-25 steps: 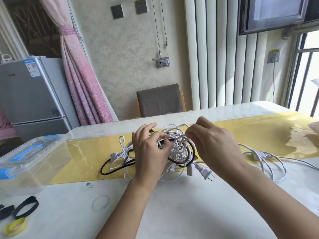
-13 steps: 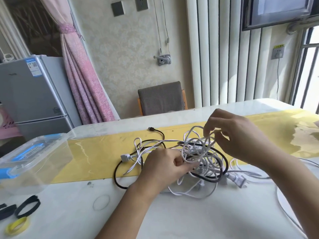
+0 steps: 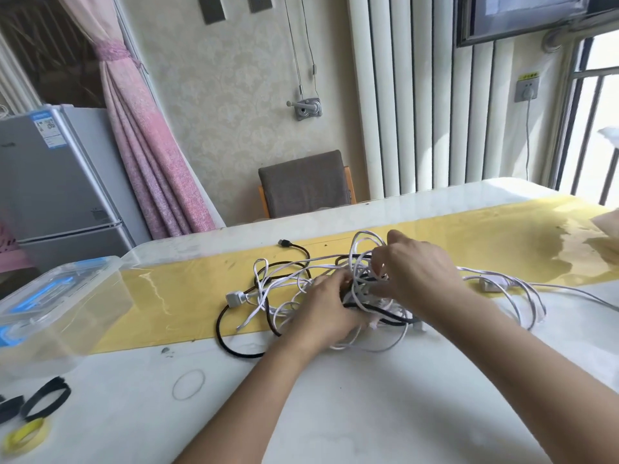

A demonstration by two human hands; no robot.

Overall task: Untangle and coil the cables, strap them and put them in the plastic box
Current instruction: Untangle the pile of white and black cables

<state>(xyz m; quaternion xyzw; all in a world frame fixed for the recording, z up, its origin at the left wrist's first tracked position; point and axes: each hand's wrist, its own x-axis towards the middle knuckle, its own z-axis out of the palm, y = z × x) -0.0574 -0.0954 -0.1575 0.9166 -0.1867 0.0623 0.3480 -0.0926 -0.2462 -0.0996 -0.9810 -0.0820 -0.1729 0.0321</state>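
A knot of white cables [image 3: 288, 289] and a black cable [image 3: 234, 349] lies on the table's yellow strip. My left hand [image 3: 326, 313] grips the tangle from the near side, fingers curled into the strands. My right hand [image 3: 415, 276] pinches white loops at the top of the knot. A black USB plug [image 3: 284, 243] lies at the far side and a grey plug [image 3: 234, 299] at the left. More white cable [image 3: 532, 296] trails off to the right. The clear plastic box [image 3: 57, 309] with blue latches stands at the left edge.
Black straps [image 3: 45, 401] and a yellow strap [image 3: 26, 437] lie at the near left corner, a thin clear ring [image 3: 188, 384] beside them. A chair [image 3: 306, 184] stands behind the table, a fridge [image 3: 50, 182] at the far left.
The tangle has been lowered back to the table and spread. My right hand came down onto the top of the knot; my left hand keeps its hold.
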